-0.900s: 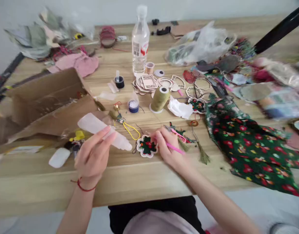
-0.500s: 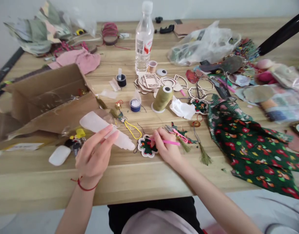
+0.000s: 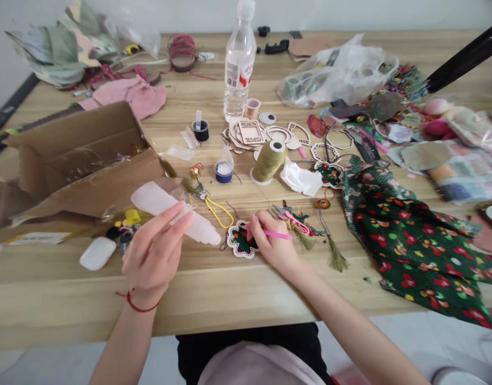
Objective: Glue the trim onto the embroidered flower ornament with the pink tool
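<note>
My left hand [image 3: 155, 246] is closed around a translucent white squeeze bottle [image 3: 155, 199], held tilted with its narrow stepped nozzle pointing down and right. In my right hand [image 3: 273, 238] is a thin pink stick [image 3: 278, 235], pinched between the fingers. Its left end reaches over a flower-shaped wooden piece [image 3: 242, 248] with dark green and red printed fabric inside a pale stitched-looking rim. The right fingers cover part of that piece. Small scissors with pink handles [image 3: 297, 223] lie just beyond my right hand. A yellow cord loop [image 3: 219, 216] lies between the hands, behind the nozzle.
An open cardboard box [image 3: 85, 144] stands at left, a white rounded case [image 3: 97, 253] before it. Behind my hands are a thread cone [image 3: 268, 164], a bead tub [image 3: 224, 171], wooden cut-outs [image 3: 249, 132] and a water bottle [image 3: 238, 69]. Floral green fabric [image 3: 414, 235] spreads at right.
The pink stick and my right fingers have shifted slightly over the flower-shaped piece. My left hand keeps the squeeze bottle almost still. The whole view has moved a little.
</note>
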Demonstrator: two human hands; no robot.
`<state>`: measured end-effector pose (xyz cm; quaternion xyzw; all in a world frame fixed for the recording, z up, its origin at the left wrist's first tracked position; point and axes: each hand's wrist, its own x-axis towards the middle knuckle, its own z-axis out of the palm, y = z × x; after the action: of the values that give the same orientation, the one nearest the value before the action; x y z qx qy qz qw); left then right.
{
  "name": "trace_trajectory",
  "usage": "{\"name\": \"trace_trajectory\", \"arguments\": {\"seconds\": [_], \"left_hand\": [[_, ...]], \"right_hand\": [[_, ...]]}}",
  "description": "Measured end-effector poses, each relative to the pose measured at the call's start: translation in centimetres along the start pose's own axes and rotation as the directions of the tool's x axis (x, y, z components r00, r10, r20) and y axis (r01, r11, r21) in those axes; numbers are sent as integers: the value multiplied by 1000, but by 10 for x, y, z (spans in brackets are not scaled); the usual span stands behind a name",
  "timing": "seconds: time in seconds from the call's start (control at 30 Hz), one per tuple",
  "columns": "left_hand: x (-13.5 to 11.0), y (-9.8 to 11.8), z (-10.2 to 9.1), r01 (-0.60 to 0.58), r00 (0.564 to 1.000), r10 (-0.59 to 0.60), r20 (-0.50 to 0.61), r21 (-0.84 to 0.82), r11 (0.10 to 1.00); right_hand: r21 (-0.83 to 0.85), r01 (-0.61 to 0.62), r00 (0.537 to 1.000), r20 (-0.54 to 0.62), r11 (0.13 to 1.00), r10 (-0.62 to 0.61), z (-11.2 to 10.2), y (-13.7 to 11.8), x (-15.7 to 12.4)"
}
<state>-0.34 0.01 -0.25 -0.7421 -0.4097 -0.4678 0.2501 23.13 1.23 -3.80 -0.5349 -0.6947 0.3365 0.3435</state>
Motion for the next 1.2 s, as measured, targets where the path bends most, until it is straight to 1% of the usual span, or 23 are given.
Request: {"name": "trace_trajectory", "arguments": {"seconds": [0.17, 0.4, 0.5, 0.57, 0.67, 0.73, 0.77, 0.8, 0.87, 0.93, 1.0, 1.07, 1.13, 1.2], "left_hand": [[-1, 0, 2, -2, 1000, 2, -12, 23, 1000], [1, 0, 2, 8, 1000, -8, -15, -53, 999], [2, 0, 3, 20, 1000, -20, -11, -39, 999], [3, 0, 3, 32, 999, -33, -26, -35, 999], [2, -2, 4, 66, 994, -69, -84, -33, 997], [2, -4, 5, 106, 986, -110, -126, -32, 994], [1, -5, 5, 134, 981, -138, -137, -36, 990], [1, -5, 5, 165, 975, -170, -143, -48, 985], [1, -6, 4, 215, 963, -224, -147, -77, 974], [1, -7, 4, 225, 959, -238, -151, -100, 969], [2, -7, 4, 210, 962, -226, -154, -112, 971], [3, -7, 5, 203, 964, -219, -149, -115, 972], [3, -8, 6, 200, 967, -216, -135, -119, 972], [2, -8, 6, 204, 968, -219, -124, -125, 971]], "right_hand": [[-2, -16, 1000, 20, 1000, 16, -1, -1, 0], [-20, -20, 999, 30, 1000, 21, -1, -2, 2], [8, -6, 1000, -2, 1000, 6, -1, -1, 1], [63, 4, 1000, -31, 998, -2, -2, 0, 1], [185, -2, 995, -102, 983, 22, -3, -1, 3], [203, 17, 989, -146, 979, 13, -5, -3, 7], [184, 45, 988, -151, 982, -17, -5, -5, 10], [156, 82, 989, -137, 984, -61, -5, -6, 14], [125, 161, 986, -68, 979, -154, -4, -8, 23], [133, 211, 976, 18, 968, -215, 1, -7, 35], [153, 233, 964, 92, 960, -248, 9, -3, 48], [161, 233, 955, 149, 959, -257, 17, 2, 62], [148, 241, 933, 238, 959, -271, 24, 6, 74], [144, 261, 910, 292, 955, -293, 28, 8, 81]]}}
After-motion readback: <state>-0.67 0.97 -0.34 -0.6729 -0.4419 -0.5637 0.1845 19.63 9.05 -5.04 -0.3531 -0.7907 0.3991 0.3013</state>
